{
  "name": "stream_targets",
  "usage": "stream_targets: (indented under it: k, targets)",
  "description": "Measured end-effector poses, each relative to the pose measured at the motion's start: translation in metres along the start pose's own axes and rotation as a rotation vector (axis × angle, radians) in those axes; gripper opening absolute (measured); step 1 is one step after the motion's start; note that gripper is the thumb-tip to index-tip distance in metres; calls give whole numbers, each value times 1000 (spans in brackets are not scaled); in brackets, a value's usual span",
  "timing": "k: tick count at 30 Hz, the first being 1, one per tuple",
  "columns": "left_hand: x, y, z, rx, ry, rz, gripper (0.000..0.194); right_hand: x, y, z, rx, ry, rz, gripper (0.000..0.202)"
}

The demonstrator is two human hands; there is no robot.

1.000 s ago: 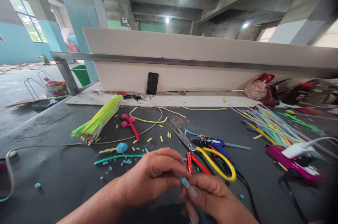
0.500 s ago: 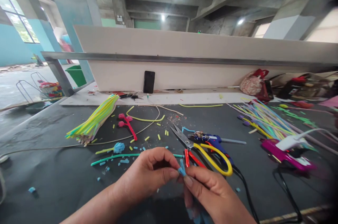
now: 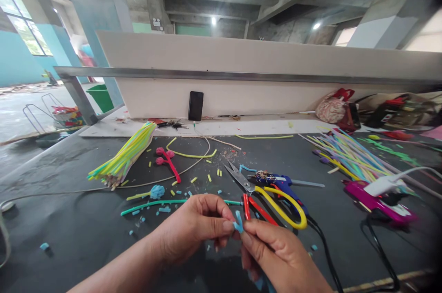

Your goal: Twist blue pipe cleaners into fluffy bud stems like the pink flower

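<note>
A short blue pipe cleaner piece point(image 3: 239, 222), bent into a small fork, stands between my fingertips. My left hand point(image 3: 196, 228) pinches its left side with thumb and forefinger. From the right, my right hand point(image 3: 276, 251) grips its lower end the same way. More blue fuzzy material point(image 3: 260, 283) shows under my right hand, partly hidden. Just beyond my fingers lie yellow-handled scissors point(image 3: 286, 208), blades open, and a tool with red handles point(image 3: 247, 206). A teal pipe cleaner point(image 3: 152, 205) runs behind my left hand, near a blue pompom on a yellow stem point(image 3: 157, 192).
A blue glue gun point(image 3: 281, 185) lies behind the scissors. Bundles of pipe cleaners sit left point(image 3: 126, 155) and right point(image 3: 348, 152). A pink-red branch piece point(image 3: 169, 163) lies among cut bits. A phone point(image 3: 195, 106) leans on the partition; a magenta power strip point(image 3: 380, 203) is at right.
The blue piece now shows more clearly as a fork, as my left fingertips have shifted slightly on it. Both hands stay in nearly the same place; the view has moved a little.
</note>
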State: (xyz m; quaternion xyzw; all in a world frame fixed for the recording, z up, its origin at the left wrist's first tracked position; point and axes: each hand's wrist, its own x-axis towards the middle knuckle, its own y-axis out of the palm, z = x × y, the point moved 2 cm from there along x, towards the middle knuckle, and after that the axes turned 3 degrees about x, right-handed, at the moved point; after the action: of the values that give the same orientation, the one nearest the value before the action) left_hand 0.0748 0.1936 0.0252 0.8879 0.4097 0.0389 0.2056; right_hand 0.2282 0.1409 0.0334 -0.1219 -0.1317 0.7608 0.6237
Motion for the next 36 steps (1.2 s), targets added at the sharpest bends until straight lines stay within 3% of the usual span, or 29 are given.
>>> stream_targets:
  k: [5,18,28,32,36]
  targets:
    - [-1,2,-3,-37,-37,16,12,0,1,-1,52,61,15,39]
    - [-2,4,-2,-76,-98,-22,7,0,5,-3,8,33,12,41]
    - [-3,-2,-2,-104,-234,60,7,1,5,-4,-2,29,-14,38]
    - [-2,-3,-6,68,-124,37,18,-1,5,-4,-43,28,-1,39]
    - [-3,3,-13,414,146,-86,15,-1,7,-9,-65,54,-21,40]
